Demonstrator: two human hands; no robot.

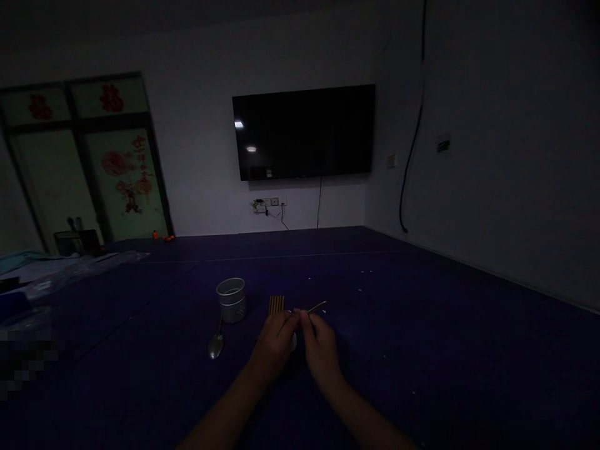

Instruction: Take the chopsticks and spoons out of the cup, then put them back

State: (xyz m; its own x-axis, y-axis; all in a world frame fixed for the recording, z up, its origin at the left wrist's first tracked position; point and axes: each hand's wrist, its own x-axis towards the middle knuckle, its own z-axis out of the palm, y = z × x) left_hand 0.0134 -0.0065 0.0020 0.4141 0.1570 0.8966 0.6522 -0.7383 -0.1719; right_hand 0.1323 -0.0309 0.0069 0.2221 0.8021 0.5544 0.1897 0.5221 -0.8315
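Observation:
Both my hands meet low over a dark blue surface in a dim room. My right hand (pixel 320 340) is closed in a pinch on a thin stick-like utensil (pixel 317 307) that points up and to the right. My left hand (pixel 275 340) is closed too, its fingertips touching the same utensil's near end. A bundle of brown chopsticks (pixel 276 304) lies just beyond my left hand. A small white perforated cup (pixel 231 300) stands to the left of them, and a metal spoon (pixel 216 342) lies in front of the cup.
The dark blue surface (pixel 422 350) stretches to the walls. A black television (pixel 304 132) hangs on the far wall above sockets and cables. At the left are glass doors with red decorations (pixel 126 178) and plastic sheeting (pixel 60 269).

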